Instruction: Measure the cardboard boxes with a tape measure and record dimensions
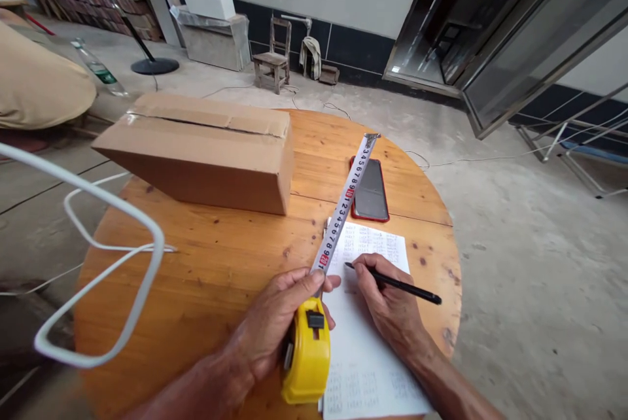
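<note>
My left hand (pixel 275 325) is closed around a yellow tape measure (pixel 307 358) near the table's front edge. Its white blade (pixel 346 201) runs out away from me, across the paper's corner and the phone's left edge. My right hand (pixel 385 299) pinches a black pen (pixel 402 286), whose tip touches a white sheet of paper (pixel 363 354) covered in rows of written numbers. A phone in a red case (pixel 370 191) lies face up just beyond the paper. A closed cardboard box (pixel 206 152) sits on the far left of the round wooden table (pixel 206 269).
A white cable (pixel 98 263) loops in front of the camera at left. On the concrete floor beyond stand a small wooden chair (pixel 272 60), a plastic bottle (pixel 98 70), a black stand base (pixel 154 65) and a covered block with a white box. Metal-framed glass doors stand at right.
</note>
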`<control>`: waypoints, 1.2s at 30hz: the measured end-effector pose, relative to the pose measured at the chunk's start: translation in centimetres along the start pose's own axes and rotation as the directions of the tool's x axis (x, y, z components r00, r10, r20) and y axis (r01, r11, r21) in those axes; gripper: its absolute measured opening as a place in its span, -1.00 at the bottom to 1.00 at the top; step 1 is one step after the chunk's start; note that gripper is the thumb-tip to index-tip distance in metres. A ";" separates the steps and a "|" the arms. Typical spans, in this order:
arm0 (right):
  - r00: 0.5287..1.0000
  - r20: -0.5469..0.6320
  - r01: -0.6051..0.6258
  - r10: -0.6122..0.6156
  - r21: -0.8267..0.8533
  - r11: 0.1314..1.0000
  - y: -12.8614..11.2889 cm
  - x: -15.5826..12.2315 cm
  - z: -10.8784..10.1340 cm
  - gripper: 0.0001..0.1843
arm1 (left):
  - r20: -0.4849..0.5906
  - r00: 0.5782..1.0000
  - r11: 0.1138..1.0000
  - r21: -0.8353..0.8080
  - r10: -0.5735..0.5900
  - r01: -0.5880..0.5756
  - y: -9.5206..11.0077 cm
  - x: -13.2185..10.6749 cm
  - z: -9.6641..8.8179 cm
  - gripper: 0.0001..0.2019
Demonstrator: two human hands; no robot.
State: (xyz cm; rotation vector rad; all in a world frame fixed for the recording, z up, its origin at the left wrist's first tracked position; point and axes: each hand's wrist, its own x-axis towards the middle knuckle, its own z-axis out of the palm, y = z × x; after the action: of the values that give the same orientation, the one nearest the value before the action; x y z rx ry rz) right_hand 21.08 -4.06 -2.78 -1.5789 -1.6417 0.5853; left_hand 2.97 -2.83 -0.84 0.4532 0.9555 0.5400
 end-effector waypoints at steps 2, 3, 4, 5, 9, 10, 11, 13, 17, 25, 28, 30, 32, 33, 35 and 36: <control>1.000 0.009 0.003 -0.003 -0.009 1.000 -0.1 0.1 0.0 -0.84 | -0.001 1.000 1.000 0.005 0.000 0.000 0.0 0.1 0.0 -0.71; 1.000 0.012 0.002 -0.002 -0.014 1.000 -0.1 0.1 0.0 -0.83 | 0.006 1.000 1.000 0.010 0.005 -0.005 0.1 0.1 0.0 -0.71; 1.000 0.014 0.000 0.000 -0.020 1.000 -0.2 0.1 0.0 -0.83 | 0.013 1.000 1.000 0.014 0.011 -0.011 0.1 0.1 0.0 -0.72; 1.000 0.017 -0.004 0.004 -0.024 1.000 -0.2 0.1 0.0 -0.83 | 0.021 1.000 1.000 0.020 0.017 -0.017 0.1 0.2 0.0 -0.73; 1.000 0.027 -0.003 0.004 -0.032 0.999 -0.3 0.1 0.0 -0.82 | 0.037 0.999 1.000 0.020 0.013 -0.013 0.2 0.1 0.0 -0.75; 1.000 0.028 -0.002 0.003 -0.034 0.999 -0.3 0.1 0.0 -0.82 | 0.039 0.999 1.000 0.021 0.010 -0.011 0.2 0.1 -0.1 -0.75; 1.000 0.028 -0.002 0.003 -0.036 0.999 -0.3 0.1 0.1 -0.82 | 0.040 0.999 1.000 0.023 0.010 -0.011 0.2 0.0 -0.1 -0.75; 1.000 0.029 -0.005 0.006 -0.039 0.999 -0.2 0.1 0.1 -0.82 | 0.041 0.999 1.000 0.024 0.014 -0.015 0.2 0.0 -0.1 -0.75; 0.999 0.033 -0.002 0.004 -0.046 0.999 -0.1 0.2 0.2 -0.82 | 0.029 1.000 1.000 0.016 0.005 -0.005 0.3 0.1 -0.1 -0.74; 0.998 0.049 0.036 -0.031 -0.089 0.995 -0.4 0.1 0.1 -0.82 | 0.035 0.999 1.000 0.003 -0.006 0.006 0.5 0.0 0.0 -0.73; 0.998 0.055 0.035 -0.030 -0.082 0.996 -0.5 0.1 0.0 -0.81 | 0.024 0.999 1.000 0.012 -0.023 0.022 0.5 -0.1 0.0 -0.68; 0.998 0.057 0.031 -0.027 -0.071 0.997 -0.5 0.1 0.0 -0.81 | 0.020 0.999 0.999 0.009 -0.037 0.037 0.5 0.0 -0.1 -0.65; 0.998 0.058 0.026 -0.023 -0.065 0.998 -0.4 0.1 -0.1 -0.82 | 0.023 0.999 0.999 -0.001 -0.035 0.035 0.5 0.0 0.0 -0.64; 0.998 0.059 0.024 -0.020 -0.063 0.998 -0.4 0.1 -0.1 -0.82 | 0.027 0.999 0.999 -0.004 -0.032 0.032 0.6 0.1 0.0 -0.64; 0.998 0.062 0.015 -0.011 -0.062 0.998 -0.3 0.0 -0.1 -0.82 | 0.034 0.999 0.999 -0.004 -0.031 0.032 0.6 0.1 0.0 -0.66; 0.998 0.061 0.010 -0.007 -0.060 0.998 -0.3 0.0 -0.1 -0.83 | 0.036 0.999 1.000 0.003 -0.030 0.030 0.7 0.1 0.1 -0.68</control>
State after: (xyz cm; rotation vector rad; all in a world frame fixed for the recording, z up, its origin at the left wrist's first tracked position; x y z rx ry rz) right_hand 20.99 -4.12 -2.50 -1.6107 -1.7246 0.5895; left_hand 2.93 -2.29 -0.45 0.4484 0.9271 0.5019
